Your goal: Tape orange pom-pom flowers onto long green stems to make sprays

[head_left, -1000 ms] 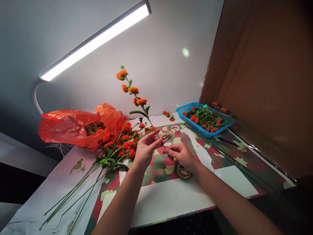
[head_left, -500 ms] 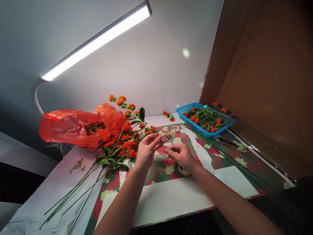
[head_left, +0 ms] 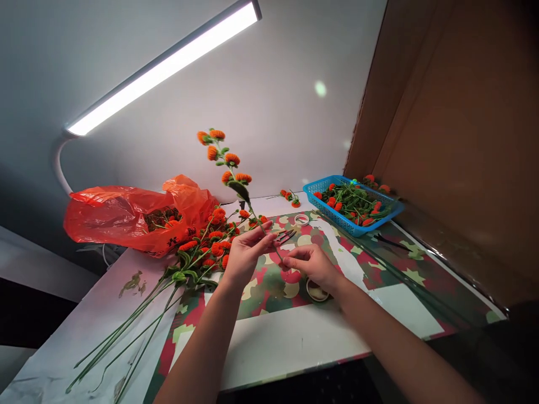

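Observation:
A tall artificial flower stem [head_left: 232,160] with orange pompom-like blooms and green leaves rises in front of the wall, tilted to the left. My left hand [head_left: 248,251] is closed around its stalk below the leaf. Lower down, my right hand [head_left: 310,266] pinches the stalk's end between thumb and fingers. Just behind my hands lie small snips [head_left: 287,235] on the mat. A roll of tape [head_left: 316,290] sits under my right wrist, partly covered by it. More orange flower stems [head_left: 179,276] lie in a bunch to the left of my left hand.
An orange plastic bag [head_left: 122,216] holding flowers stands at the left, under a lit lamp [head_left: 168,70]. A blue basket [head_left: 353,229] of short flowers is at the back right. Near it are a white tape ring [head_left: 301,220] and loose blooms [head_left: 290,196]. A camouflage-patterned mat [head_left: 269,292] covers the table.
The held flower stem has swung up and stands more upright, apart from the bunch. Both hands keep hold of the stalk; my left hand has shifted slightly left.

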A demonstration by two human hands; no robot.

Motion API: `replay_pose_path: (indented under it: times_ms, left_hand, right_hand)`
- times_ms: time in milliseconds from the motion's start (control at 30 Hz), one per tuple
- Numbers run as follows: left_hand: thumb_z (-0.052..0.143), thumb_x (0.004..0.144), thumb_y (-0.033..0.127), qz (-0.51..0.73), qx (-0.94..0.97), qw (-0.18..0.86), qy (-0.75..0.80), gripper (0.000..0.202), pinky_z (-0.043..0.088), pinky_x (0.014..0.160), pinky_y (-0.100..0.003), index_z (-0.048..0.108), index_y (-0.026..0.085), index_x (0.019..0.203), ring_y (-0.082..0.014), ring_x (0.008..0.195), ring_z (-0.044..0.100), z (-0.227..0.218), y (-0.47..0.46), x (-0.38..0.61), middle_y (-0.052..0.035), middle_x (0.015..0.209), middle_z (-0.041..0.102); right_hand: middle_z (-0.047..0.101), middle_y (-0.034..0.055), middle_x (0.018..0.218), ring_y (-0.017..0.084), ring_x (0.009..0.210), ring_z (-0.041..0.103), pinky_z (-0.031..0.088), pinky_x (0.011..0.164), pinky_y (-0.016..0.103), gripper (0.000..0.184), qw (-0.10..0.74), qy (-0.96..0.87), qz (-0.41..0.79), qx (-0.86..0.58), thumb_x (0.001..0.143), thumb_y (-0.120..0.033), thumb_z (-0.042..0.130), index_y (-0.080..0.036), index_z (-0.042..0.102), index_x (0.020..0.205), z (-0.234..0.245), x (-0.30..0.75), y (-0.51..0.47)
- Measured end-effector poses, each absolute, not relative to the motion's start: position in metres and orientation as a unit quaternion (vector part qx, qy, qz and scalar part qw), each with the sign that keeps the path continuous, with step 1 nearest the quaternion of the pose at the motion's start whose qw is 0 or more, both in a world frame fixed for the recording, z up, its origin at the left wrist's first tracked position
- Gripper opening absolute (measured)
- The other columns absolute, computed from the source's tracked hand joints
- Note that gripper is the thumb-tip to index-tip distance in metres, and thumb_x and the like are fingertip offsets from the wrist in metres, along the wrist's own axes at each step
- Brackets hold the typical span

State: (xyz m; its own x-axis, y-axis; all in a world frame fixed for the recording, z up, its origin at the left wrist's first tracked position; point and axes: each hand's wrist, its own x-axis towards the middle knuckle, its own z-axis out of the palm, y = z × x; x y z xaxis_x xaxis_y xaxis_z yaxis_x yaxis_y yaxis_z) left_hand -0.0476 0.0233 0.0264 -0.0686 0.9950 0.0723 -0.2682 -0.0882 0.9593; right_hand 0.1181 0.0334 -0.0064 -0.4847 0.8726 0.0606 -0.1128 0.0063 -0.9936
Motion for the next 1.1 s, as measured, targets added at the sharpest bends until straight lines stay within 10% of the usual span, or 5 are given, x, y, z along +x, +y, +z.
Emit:
replay_pose_path:
  times_ms: [300, 600, 1100]
  left_hand:
    - [0.075, 0.066, 0.020, 0.575, 0.406, 0.602, 0.378, 0.040, 0.053, 0.073, -0.025, 0.068, 0.020, 0.105, -0.0159, 0.084, 0.065, 0.031, 0.021, -0.050, -0.0062, 0.098, 0.067]
    - [0.081, 0.056, 0.019, 0.609, 0.433, 0.520, 0.413, 0.046, 0.051, 0.060, -0.024, 0.069, 0.016, 0.101, -0.0092, 0.056, 0.058, 0.022, 0.026, -0.044, 0.0041, 0.057, 0.060]
    - [0.081, 0.054, 0.019, 0.664, 0.383, 0.501, 0.401, 0.036, 0.051, 0.070, -0.028, 0.073, 0.017, 0.089, -0.0152, 0.066, 0.067, 0.024, 0.026, -0.043, -0.0059, 0.079, 0.073]
  right_hand:
    - [0.066, 0.0032, 0.062, 0.012, 0.054, 0.059, 0.044, 0.052, 0.024, 0.032, 0.330, -0.548, 0.703, -0.311, 0.066, -0.044, 0.072, -0.014, 0.066, 0.072, -0.007, 0.121, 0.034]
    - [0.063, 0.0020, 0.060, 0.013, 0.059, 0.057, 0.044, 0.058, 0.026, 0.024, 0.424, -0.607, 0.597, -0.310, 0.070, -0.037, 0.069, -0.015, 0.065, 0.062, -0.008, 0.111, 0.024]
    - [0.066, 0.0042, 0.068, 0.014, 0.061, 0.057, 0.046, 0.058, 0.028, 0.026, 0.421, -0.572, 0.609, -0.353, 0.066, -0.038, 0.070, -0.015, 0.070, 0.076, -0.005, 0.114, 0.030]
